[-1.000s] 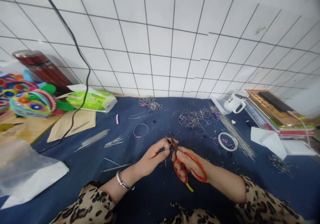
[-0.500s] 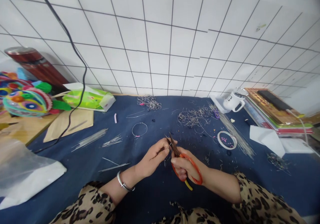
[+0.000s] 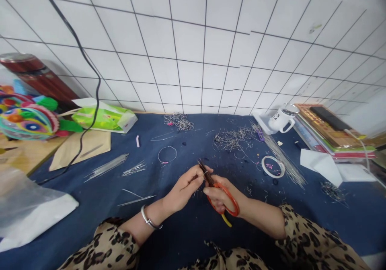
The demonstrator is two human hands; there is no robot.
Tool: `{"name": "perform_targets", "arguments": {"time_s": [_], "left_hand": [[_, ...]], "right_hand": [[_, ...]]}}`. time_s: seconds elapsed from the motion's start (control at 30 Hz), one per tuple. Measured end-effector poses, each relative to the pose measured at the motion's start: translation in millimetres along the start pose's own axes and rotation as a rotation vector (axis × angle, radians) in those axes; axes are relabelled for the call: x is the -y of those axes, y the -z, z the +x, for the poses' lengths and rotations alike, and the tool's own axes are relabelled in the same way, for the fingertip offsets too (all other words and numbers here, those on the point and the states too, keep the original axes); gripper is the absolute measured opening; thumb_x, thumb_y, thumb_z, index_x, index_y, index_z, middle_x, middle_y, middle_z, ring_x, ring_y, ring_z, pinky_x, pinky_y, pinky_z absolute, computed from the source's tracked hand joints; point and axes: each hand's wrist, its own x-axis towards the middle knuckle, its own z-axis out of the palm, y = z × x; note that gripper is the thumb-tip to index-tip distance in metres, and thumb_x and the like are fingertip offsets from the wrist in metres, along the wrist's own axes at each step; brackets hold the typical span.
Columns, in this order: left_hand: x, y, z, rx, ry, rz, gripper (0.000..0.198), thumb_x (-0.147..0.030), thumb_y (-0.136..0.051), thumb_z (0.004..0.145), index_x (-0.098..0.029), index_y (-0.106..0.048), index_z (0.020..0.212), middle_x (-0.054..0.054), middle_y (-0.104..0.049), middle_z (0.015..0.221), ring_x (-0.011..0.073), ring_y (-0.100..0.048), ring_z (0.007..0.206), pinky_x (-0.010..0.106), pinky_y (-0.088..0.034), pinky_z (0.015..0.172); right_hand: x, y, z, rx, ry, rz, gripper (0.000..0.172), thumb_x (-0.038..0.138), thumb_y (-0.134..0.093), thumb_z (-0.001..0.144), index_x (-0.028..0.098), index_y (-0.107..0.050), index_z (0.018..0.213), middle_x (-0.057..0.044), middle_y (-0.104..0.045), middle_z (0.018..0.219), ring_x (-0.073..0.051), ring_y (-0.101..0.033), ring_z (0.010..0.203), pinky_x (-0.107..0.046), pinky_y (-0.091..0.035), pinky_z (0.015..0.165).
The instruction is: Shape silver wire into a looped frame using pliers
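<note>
My right hand [image 3: 221,193] is wrapped round the orange handles of a pair of scissors [image 3: 223,190], whose dark blades point up and left. Thumb and fingers of my left hand [image 3: 188,183] are pinched together right beside the blades, on what looks like a thin wire, mostly hidden by the fingers. A yellow-tipped piece sticks out below my right hand. Beyond my left hand lies a wire ring [image 3: 167,154] with a pink bit on it. A tangle of wire [image 3: 232,140] is spread past my right hand.
Bundles of straight wires [image 3: 108,166] lie at left and long wires [image 3: 280,157] at right, beside a round dish [image 3: 273,167] of pink beads. A white mug [image 3: 282,118], stacked books [image 3: 334,129], tissue pack [image 3: 104,119] and plastic bag [image 3: 33,209] stand around. A black cable [image 3: 93,71] hangs at left.
The scissor blades have closed together between the hands, and the orange handles have drawn closer. My left hand keeps its pinch. The whole view has shifted slightly.
</note>
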Motion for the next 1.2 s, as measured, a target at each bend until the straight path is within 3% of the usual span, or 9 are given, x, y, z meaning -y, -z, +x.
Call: {"name": "perform_targets", "arguments": {"time_s": [0.33,0.57,0.93,1.2], "left_hand": [[4.5,-3.2,2.8,-0.076,0.103,-0.247,0.018,-0.029,-0.045,0.086,-0.016,-0.048,0.074,0.009,-0.059,0.105,0.0214,-0.051,0.103,0.036,-0.036,0.090],[2.6,-4.4,5.4,-0.073,0.192,-0.536,0.012,-0.024,-0.047,0.085,-0.016,-0.048,0.075,0.010,-0.060,0.104,0.0227,-0.053,0.102,0.039,-0.038,0.088],[3.1,-4.9,4.7,-0.098,0.220,-0.483,0.012,-0.026,-0.049,0.084,-0.016,-0.051,0.077,0.008,-0.061,0.101,0.0188,-0.056,0.089,0.035,-0.040,0.082],[0.5,-5.4,4.9,-0.091,0.196,-0.395,0.015,-0.026,-0.049,0.083,-0.016,-0.050,0.073,0.009,-0.061,0.101,0.0199,-0.055,0.091,0.033,-0.038,0.080]], "right_hand": [[-0.6,3.0,-0.6,0.056,0.019,-0.008,0.029,0.046,-0.049,0.083,0.017,-0.042,0.084,0.006,-0.045,0.057,-0.007,-0.045,0.043,-0.021,-0.040,0.044],[-0.4,3.3,1.4,0.066,0.056,0.050,0.029,0.046,-0.048,0.083,0.018,-0.042,0.087,0.005,-0.049,0.061,-0.007,-0.047,0.045,-0.022,-0.044,0.046],[3.2,2.0,0.8,0.056,0.022,-0.043,0.036,0.050,-0.050,0.081,0.018,-0.041,0.095,0.003,-0.051,0.068,-0.007,-0.051,0.048,-0.023,-0.045,0.048],[2.6,0.8,-0.1,0.028,0.052,-0.127,0.035,0.052,-0.044,0.083,0.019,-0.041,0.092,0.004,-0.050,0.068,-0.006,-0.048,0.044,-0.021,-0.043,0.044]]}}
